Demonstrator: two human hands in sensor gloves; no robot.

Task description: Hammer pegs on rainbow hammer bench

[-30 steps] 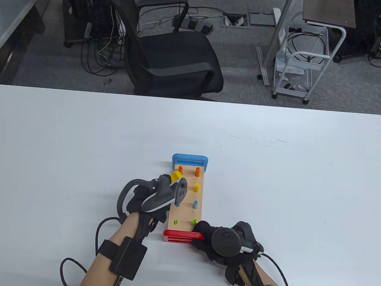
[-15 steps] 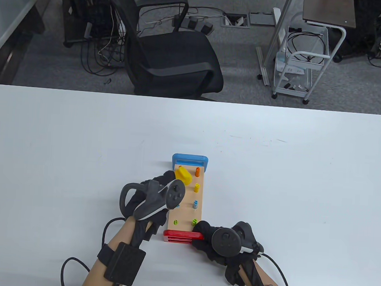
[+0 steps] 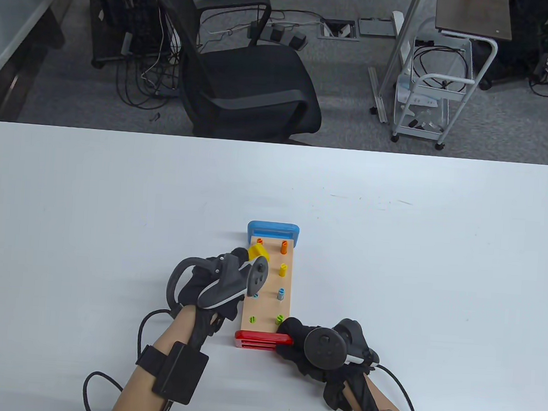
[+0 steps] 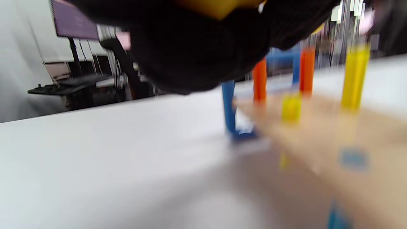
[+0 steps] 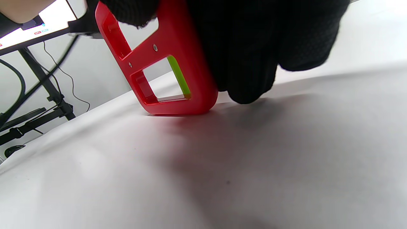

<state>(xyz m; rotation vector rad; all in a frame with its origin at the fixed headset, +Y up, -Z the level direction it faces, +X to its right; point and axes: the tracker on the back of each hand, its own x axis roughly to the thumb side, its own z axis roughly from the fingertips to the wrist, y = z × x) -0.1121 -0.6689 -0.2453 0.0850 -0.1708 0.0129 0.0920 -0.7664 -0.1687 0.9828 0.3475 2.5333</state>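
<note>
The hammer bench [image 3: 269, 284] lies mid-surface. The right hand [image 3: 300, 344] grips its red end [image 3: 261, 340], fingers curled; the left hand [image 3: 218, 283] holds the yellow hammer [image 3: 256, 252], fingers wrapped. Strike squarely, keeping the bench pinned. Since half a second ago, the hammer head has dropped toward the left-row yellow peg [image 4: 291, 106].

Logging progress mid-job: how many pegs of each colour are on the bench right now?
Orange pegs: 2
Yellow pegs: 2 (the second shows only in the left wrist view)
Blue pegs: 2
Green pegs: 2
Total: 8 pegs on the bench
</note>
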